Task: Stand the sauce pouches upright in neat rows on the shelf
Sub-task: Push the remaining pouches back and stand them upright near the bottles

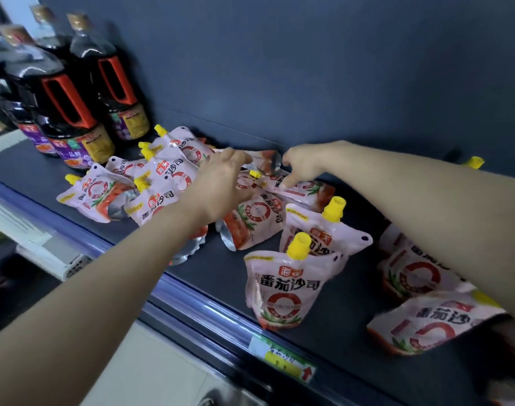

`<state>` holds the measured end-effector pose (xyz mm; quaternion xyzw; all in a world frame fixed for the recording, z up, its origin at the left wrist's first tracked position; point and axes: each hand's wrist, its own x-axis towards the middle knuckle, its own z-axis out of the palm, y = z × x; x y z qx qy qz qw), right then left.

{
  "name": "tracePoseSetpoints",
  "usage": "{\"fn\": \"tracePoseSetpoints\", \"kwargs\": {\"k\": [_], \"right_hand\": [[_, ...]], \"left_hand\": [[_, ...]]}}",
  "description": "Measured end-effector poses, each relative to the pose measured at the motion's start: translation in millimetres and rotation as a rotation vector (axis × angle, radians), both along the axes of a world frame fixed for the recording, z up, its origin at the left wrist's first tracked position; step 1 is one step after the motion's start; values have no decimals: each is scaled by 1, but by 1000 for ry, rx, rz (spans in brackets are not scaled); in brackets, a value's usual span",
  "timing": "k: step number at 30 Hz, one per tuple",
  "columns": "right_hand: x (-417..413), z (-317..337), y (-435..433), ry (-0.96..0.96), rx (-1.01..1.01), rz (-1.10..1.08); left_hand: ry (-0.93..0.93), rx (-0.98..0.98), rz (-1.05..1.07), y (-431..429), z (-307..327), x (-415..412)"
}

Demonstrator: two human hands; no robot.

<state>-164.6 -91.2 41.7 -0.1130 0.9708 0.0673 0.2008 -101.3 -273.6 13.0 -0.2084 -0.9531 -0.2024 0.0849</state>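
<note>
Left hand [221, 183], right hand [306, 165] meet at pink foil sauce pouch [260, 161], right of dark handled soy-sauce bottles [74, 112]. Right fingers curled, pinching its silver end. Left grip blurred; we cannot tell. Toppled yellow-capped pouches [162, 177] just beside bottles. Upright pouches [282, 285] farther right on dark shelf [338, 317].

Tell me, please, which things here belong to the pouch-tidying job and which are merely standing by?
Job: sauce pouches, shelf, left hand, right hand.
Just there: dark sauce bottles, price label.
</note>
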Motion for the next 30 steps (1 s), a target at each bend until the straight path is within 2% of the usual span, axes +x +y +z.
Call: {"fn": "tracePoseSetpoints", "kwargs": {"k": [7, 16, 19, 23, 30], "right_hand": [[-11, -23, 3, -55, 61, -3], [-13, -38, 5, -247, -148, -169], [-12, -42, 6, -262, -196, -169], [-10, -32, 8, -181, -127, -126], [-3, -26, 16, -242, -288, -189]], "left_hand": [[-75, -92, 32, 5, -18, -8], [-163, -163, 32, 14, -28, -14], [-188, -193, 33, 17, -31, -14], [-205, -218, 29, 21, -32, -17], [-335, -201, 1, 27, -32, -17]]}}
